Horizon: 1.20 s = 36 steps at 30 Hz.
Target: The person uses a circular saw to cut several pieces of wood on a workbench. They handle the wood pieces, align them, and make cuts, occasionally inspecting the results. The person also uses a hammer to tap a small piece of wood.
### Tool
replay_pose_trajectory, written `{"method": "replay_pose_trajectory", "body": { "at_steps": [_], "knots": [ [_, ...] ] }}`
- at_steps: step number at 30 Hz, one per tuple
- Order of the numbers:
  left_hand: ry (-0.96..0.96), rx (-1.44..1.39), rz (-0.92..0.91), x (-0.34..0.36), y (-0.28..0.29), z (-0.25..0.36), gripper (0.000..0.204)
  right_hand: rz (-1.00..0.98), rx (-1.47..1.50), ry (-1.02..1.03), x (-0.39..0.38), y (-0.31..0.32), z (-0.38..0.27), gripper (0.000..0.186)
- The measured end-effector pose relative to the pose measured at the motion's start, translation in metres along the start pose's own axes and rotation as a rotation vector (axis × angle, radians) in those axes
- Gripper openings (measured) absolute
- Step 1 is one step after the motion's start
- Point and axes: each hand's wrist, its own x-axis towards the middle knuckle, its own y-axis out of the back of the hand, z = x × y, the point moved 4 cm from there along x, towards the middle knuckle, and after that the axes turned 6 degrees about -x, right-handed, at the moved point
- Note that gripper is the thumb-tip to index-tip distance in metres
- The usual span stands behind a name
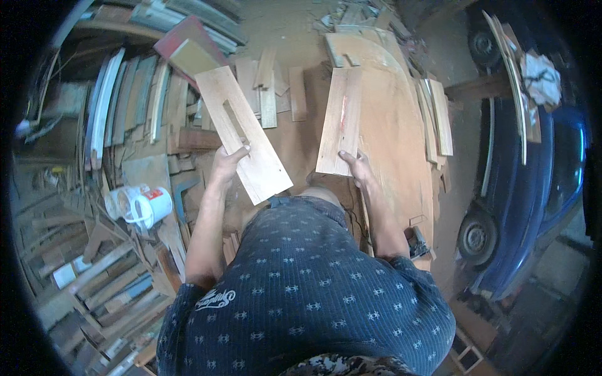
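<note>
My left hand (229, 163) grips a light wooden board (263, 169) near its middle, thumb on the face; the board tilts toward the upper left and has a long narrow cutout down its length. My right hand (354, 166) holds a second light board (332, 128) by its lower end, also thumb on top. This one stands closer to lengthwise in view and carries a narrow reddish streak along its middle. The two boards are held apart, with a gap between them over the dusty floor.
Plank stacks (128, 94) and white buckets (150, 207) lie at the left, with scrap wood below. A broad plywood sheet (398, 182) is at the right, a dark tool (419, 243) near its lower edge. A blue car (533, 219) stands at the far right, beside leaning planks (511, 88).
</note>
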Motion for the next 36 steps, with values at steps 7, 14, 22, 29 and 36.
{"method": "replay_pose_trajectory", "body": {
  "at_steps": [7, 14, 22, 29, 36],
  "knots": [
    [-0.012, -0.135, 0.102, -0.035, 0.055, -0.003, 0.047, -0.173, 0.016, 0.083, 0.0, -0.075, -0.009, 0.053],
    [-0.002, -0.213, 0.237, -0.065, 0.11, -0.031, 0.043, -0.272, 0.373, -0.16, 0.009, -0.163, -0.077, 0.04],
    [0.028, -0.354, 0.289, -0.094, 0.149, -0.06, 0.042, -0.427, 0.428, -0.262, 0.002, -0.241, -0.071, 0.046],
    [-0.013, -0.387, 0.337, -0.105, 0.179, -0.09, 0.042, -0.436, 0.083, -0.202, -0.005, -0.28, -0.072, 0.038],
    [0.007, -0.471, 0.354, -0.105, 0.193, -0.096, 0.038, -0.646, -0.066, 0.187, -0.043, -0.312, -0.098, 0.056]
  ]
}}
